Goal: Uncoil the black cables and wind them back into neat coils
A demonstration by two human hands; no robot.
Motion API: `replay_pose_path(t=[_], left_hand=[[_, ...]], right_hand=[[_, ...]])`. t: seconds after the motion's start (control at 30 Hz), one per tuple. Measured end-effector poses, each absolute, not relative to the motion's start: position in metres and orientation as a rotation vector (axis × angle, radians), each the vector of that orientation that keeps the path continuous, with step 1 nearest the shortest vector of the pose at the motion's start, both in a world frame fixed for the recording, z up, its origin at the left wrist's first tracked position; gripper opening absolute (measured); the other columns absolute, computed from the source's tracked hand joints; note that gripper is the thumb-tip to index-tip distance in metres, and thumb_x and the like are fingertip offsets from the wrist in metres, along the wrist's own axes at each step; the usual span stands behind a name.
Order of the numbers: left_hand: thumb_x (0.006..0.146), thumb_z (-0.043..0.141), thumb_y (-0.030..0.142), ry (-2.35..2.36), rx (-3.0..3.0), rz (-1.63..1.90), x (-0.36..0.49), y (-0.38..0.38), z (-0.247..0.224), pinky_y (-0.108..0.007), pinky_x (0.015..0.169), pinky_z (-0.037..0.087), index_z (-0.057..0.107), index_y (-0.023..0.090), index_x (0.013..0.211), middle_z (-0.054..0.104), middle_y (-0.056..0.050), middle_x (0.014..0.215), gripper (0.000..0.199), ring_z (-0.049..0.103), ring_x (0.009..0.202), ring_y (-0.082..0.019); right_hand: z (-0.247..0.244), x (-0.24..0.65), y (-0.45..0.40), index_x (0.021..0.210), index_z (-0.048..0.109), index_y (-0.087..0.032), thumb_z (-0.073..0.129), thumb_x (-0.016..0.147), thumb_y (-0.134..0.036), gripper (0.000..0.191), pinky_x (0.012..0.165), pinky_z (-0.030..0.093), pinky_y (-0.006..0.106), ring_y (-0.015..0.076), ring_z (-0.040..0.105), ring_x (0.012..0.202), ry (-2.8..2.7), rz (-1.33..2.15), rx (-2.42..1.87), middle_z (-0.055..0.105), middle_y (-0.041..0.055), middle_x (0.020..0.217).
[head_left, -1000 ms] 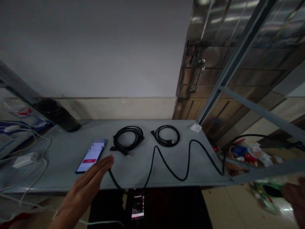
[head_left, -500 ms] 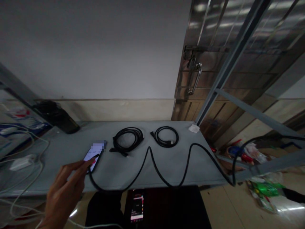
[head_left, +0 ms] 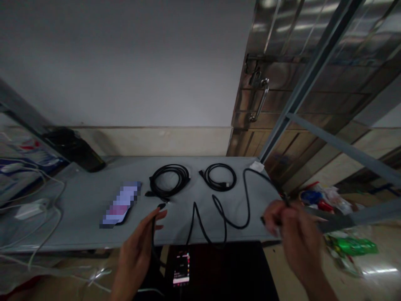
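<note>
My left hand [head_left: 140, 242] is closed on one end of a loose black cable [head_left: 200, 221], near the table's front edge. On the right, my right hand [head_left: 291, 230] grips the same cable close to its other end; its fingers are somewhat blurred. Between the hands the cable lies in zigzag bends over the tabletop and droops past the front edge. Behind it sit a larger coiled black cable [head_left: 182, 184] and a smaller coiled one [head_left: 233, 177]. A lit phone [head_left: 122, 205] lies left of my left hand.
A black bottle [head_left: 84, 154] and a white adapter [head_left: 31, 209] with white cords are at the left. A second phone [head_left: 181, 267] is below the front edge. Grey shelf posts [head_left: 300, 92] rise at the right, and a crumpled white tissue [head_left: 257, 166] sits at the back right corner.
My left hand has moved right, away from the phone, with the cable end. My right hand has come into view holding the cable, whose right part has been drawn inward.
</note>
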State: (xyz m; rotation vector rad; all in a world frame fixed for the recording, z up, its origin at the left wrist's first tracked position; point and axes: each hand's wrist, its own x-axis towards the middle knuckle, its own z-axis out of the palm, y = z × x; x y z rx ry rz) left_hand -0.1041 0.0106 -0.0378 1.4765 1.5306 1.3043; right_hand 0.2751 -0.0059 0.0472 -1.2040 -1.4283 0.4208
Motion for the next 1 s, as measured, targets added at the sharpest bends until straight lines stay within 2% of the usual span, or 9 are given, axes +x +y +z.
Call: replay_pose_path(t=[0.1, 0.2, 0.33, 0.47, 0.57, 0.67, 0.73, 0.83, 1.0], left_hand=[[0.103, 0.072, 0.065, 1.325, 1.006, 1.404, -0.081, 0.005, -0.044, -0.059, 0.116, 0.063, 0.074, 0.024, 0.149, 0.078, -0.015, 0.148, 0.062, 0.075, 0.138, -0.039], [0.095, 0.077, 0.070, 1.228, 0.629, 1.407, -0.069, 0.003, -0.052, -0.061, 0.112, 0.065, 0.076, 0.021, 0.144, 0.076, -0.018, 0.152, 0.069, 0.071, 0.144, -0.044], [0.086, 0.084, 0.070, 1.232, 0.464, 1.304, -0.071, 0.007, -0.052, -0.055, 0.109, 0.067, 0.081, 0.025, 0.135, 0.083, -0.014, 0.138, 0.067, 0.075, 0.135, -0.043], [0.078, 0.090, 0.069, 1.223, 0.547, 1.174, -0.080, 0.016, -0.033, -0.044, 0.082, 0.069, 0.087, 0.026, 0.106, 0.086, -0.010, 0.102, 0.052, 0.083, 0.094, -0.036], [0.083, 0.088, 0.072, 1.167, 0.673, 1.081, -0.083, 0.028, -0.012, -0.033, 0.061, 0.058, 0.083, 0.023, 0.096, 0.066, -0.002, 0.066, 0.051, 0.064, 0.061, -0.021], [0.088, 0.090, 0.062, 1.163, 0.890, 1.065, -0.083, 0.046, 0.007, -0.025, 0.057, 0.046, 0.077, 0.020, 0.092, 0.051, 0.005, 0.058, 0.044, 0.044, 0.054, -0.012], [0.089, 0.090, 0.057, 1.206, 1.032, 1.098, -0.086, 0.067, 0.014, -0.025, 0.056, 0.043, 0.077, 0.020, 0.102, 0.050, 0.007, 0.058, 0.042, 0.041, 0.052, -0.010], [0.090, 0.086, 0.053, 1.335, 1.269, 1.256, -0.100, 0.112, 0.011, -0.026, 0.059, 0.046, 0.079, 0.018, 0.120, 0.057, 0.005, 0.062, 0.047, 0.051, 0.055, -0.014], [0.091, 0.069, 0.049, 1.801, 1.669, 1.413, -0.137, 0.197, -0.027, -0.041, 0.091, 0.062, 0.079, 0.017, 0.127, 0.082, -0.010, 0.103, 0.049, 0.076, 0.095, -0.029]], right_hand=[[0.012, 0.216, 0.013, 0.117, 0.067, -0.025, 0.041, 0.123, -0.035, 0.029, 0.084, 0.062, 0.030, 0.0176, 0.074, 0.094, -1.742, 0.606, -1.153, 0.077, 0.0061, 0.109], [-0.022, 0.162, 0.021, 0.129, 0.068, -0.022, 0.044, 0.122, -0.031, 0.026, 0.106, 0.060, 0.037, 0.0234, 0.075, 0.119, -2.023, 0.562, -1.081, 0.078, 0.0100, 0.126], [-0.047, 0.116, 0.018, 0.122, 0.064, -0.020, 0.057, 0.119, -0.030, 0.013, 0.090, 0.060, 0.034, 0.0236, 0.079, 0.097, -2.369, 0.572, -1.133, 0.081, 0.0065, 0.107], [-0.061, 0.105, 0.011, 0.147, 0.055, -0.018, 0.055, 0.120, -0.042, 0.035, 0.078, 0.058, 0.031, 0.0244, 0.082, 0.094, -2.486, 0.516, -1.059, 0.084, 0.0094, 0.114], [-0.070, 0.105, 0.013, 0.142, 0.057, -0.017, 0.056, 0.118, -0.060, 0.049, 0.079, 0.059, 0.032, 0.0257, 0.083, 0.094, -2.497, 0.428, -0.959, 0.084, 0.0096, 0.109], [-0.068, 0.105, 0.031, 0.136, 0.060, -0.018, 0.054, 0.109, -0.083, 0.070, 0.073, 0.057, 0.032, 0.0257, 0.082, 0.084, -2.522, 0.325, -0.932, 0.083, 0.0064, 0.095], [-0.058, 0.105, 0.054, 0.137, 0.061, -0.018, 0.052, 0.114, -0.074, 0.061, 0.074, 0.056, 0.032, 0.0238, 0.081, 0.083, -2.565, 0.198, -0.908, 0.082, 0.0051, 0.093], [-0.040, 0.101, 0.104, 0.127, 0.066, -0.017, 0.053, 0.122, -0.043, 0.029, 0.092, 0.055, 0.035, 0.0219, 0.078, 0.099, -2.611, 0.011, -0.813, 0.081, 0.0075, 0.103], [-0.037, 0.087, 0.186, 0.122, 0.072, -0.018, 0.057, 0.120, -0.030, 0.019, 0.113, 0.047, 0.043, 0.0235, 0.065, 0.116, -2.602, -0.104, -0.900, 0.072, 0.0083, 0.115]])
